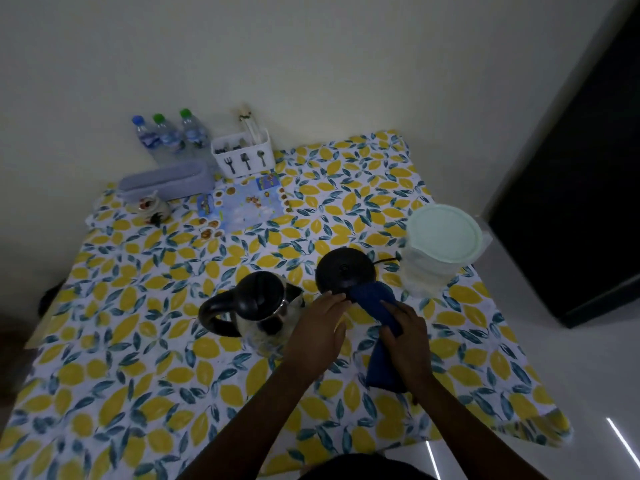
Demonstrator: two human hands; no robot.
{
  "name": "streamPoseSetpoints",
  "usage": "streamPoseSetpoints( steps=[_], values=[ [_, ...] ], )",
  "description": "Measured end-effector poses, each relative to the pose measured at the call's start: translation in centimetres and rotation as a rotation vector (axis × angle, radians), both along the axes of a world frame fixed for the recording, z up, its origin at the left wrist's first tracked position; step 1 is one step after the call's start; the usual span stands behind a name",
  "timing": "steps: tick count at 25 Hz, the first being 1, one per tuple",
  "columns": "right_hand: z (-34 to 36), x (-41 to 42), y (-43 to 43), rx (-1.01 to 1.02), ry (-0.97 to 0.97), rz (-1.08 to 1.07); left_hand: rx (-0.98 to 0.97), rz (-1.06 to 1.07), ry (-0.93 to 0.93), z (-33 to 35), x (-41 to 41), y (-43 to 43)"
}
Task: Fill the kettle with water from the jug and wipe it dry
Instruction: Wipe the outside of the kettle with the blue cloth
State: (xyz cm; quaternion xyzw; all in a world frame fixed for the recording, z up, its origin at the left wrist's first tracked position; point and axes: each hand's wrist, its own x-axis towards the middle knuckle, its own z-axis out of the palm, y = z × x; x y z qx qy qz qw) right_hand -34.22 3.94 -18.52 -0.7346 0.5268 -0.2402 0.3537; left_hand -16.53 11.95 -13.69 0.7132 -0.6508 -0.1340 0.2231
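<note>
A steel kettle point(258, 308) with a black lid and handle stands on the lemon-print tablecloth point(138, 341), off its round black base point(343, 270). The base lies just right of it. My right hand point(407, 337) grips a dark blue cloth point(375, 303) whose upper end rests on the base's near edge; the rest hangs below my wrist. My left hand point(320, 329) is between kettle and base, fingertips touching the base's near rim and the cloth. A clear plastic jug point(438, 247) with a pale green lid stands right of the base, apart from both hands.
At the far edge stand three water bottles point(169, 136), a white cutlery holder point(244, 152), a lilac tray point(166, 181) and a small owl figure point(152, 209). A blue printed mat point(246, 206) lies mid-table. The table's right edge is near the jug.
</note>
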Motion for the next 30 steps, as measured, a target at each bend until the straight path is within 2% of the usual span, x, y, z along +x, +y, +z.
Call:
streamPoseSetpoints(
  steps=[5, 8, 11, 14, 19, 21, 24, 27, 28, 30],
  values=[
    [6.0, 7.0, -0.7, -0.055, -0.179, 0.147, -0.218, 0.206, -0.067, 4.0, 5.9, 3.5],
    [8.8, 11.8, -1.3, -0.107, -0.211, 0.283, -0.162, 0.399, -0.084, 4.8, 9.9, 5.8],
    [10.2, 16.9, -1.5, -0.047, -0.064, 0.468, -0.024, 0.505, -0.025, 4.7, 11.9, 7.4],
    [10.9, 21.5, -1.6, 0.12, 0.177, 0.668, -0.074, 0.514, 0.143, 4.5, 11.9, 7.7],
    [11.9, 23.8, -3.0, 0.388, 0.314, 0.65, -0.126, 0.536, 0.183, 4.5, 12.3, 7.5],
    [11.7, 23.4, -2.2, 0.282, 0.278, 0.627, -0.138, 0.542, 0.189, 4.4, 12.2, 7.6],
    [9.8, 21.1, 0.4, -0.039, 0.175, 0.515, -0.145, 0.549, 0.199, 4.3, 12.4, 7.6],
    [8.1, 17.7, 4.3, -0.392, 0.306, 0.402, -0.14, 0.536, 0.239, 4.1, 12.5, 7.8],
    [7.8, 17.1, 5.3, -0.451, 0.292, 0.381, -0.14, 0.53, 0.268, 4.1, 12.5, 7.8],
    [7.9, 17.1, 5.5, -0.434, 0.288, 0.358, -0.118, 0.526, 0.303, 4.3, 12.7, 7.9]
  ],
)
